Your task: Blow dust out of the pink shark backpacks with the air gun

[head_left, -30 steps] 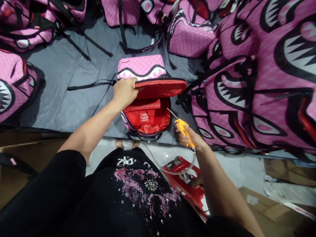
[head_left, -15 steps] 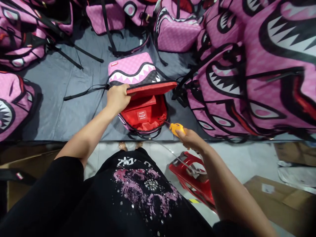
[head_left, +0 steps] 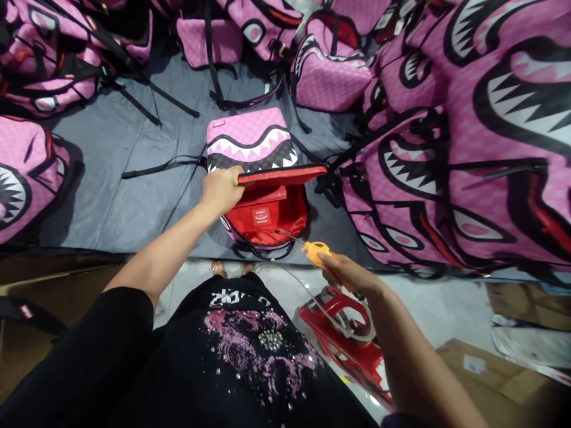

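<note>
A pink backpack (head_left: 250,128) with a shark-mouth print lies on the grey-covered table, unzipped, its red lining (head_left: 289,211) showing. My left hand (head_left: 223,191) is closed on the left edge of its raised front flap. In my right hand (head_left: 345,273) is an orange air blow gun (head_left: 316,252), gripped near the table's front edge. Its thin metal nozzle points left, with the tip at the front of the bag's opening. My right fingers partly hide the tool's grip. A pale hose (head_left: 307,291) curves below that hand.
Pink backpacks (head_left: 330,77) lie along the far side, and large ones (head_left: 486,178) crowd the right. Another bag (head_left: 27,172) sits at left. A red plastic stool (head_left: 330,339) and cardboard boxes (head_left: 477,371) stand on the floor by the table.
The view has shifted, so the scene sits slightly lower and to the right. The blow gun's tip has moved left along the bag's front edge. My left hand still holds the flap up.
</note>
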Demonstrator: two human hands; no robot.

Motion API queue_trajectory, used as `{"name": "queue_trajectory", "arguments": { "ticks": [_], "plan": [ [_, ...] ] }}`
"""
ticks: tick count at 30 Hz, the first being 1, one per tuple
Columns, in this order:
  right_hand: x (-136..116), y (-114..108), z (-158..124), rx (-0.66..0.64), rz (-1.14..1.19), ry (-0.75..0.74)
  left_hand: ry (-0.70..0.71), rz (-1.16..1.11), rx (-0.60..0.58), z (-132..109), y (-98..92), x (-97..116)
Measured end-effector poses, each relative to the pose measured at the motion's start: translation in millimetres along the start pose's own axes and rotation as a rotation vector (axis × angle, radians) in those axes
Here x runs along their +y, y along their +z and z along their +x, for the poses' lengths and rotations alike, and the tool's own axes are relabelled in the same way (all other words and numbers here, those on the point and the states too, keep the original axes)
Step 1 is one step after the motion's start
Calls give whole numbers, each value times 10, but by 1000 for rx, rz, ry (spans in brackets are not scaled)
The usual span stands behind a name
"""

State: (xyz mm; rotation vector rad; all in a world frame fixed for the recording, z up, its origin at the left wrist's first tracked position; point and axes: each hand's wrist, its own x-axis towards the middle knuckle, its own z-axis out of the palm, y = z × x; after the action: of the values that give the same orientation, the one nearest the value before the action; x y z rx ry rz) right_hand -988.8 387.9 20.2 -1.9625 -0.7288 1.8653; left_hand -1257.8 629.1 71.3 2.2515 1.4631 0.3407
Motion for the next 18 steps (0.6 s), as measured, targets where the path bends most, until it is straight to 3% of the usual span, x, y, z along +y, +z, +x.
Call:
{"name": "queue_trajectory", "arguments": {
  "ticks": [6, 14, 16, 18],
  "plan": [
    [86, -9, 8, 104, 209, -60, -13, -86, 35, 228, -85, -37],
    [243, 80, 329, 199, 495, -187, -77, -197, 4, 492, -140, -75],
    [254, 6, 394, 339, 599, -268, -29, -251, -148, 391, -250, -47],
    [240, -128, 480, 489, 683, -289, 96, -376, -482, 179, -351, -79]
  ]
}}
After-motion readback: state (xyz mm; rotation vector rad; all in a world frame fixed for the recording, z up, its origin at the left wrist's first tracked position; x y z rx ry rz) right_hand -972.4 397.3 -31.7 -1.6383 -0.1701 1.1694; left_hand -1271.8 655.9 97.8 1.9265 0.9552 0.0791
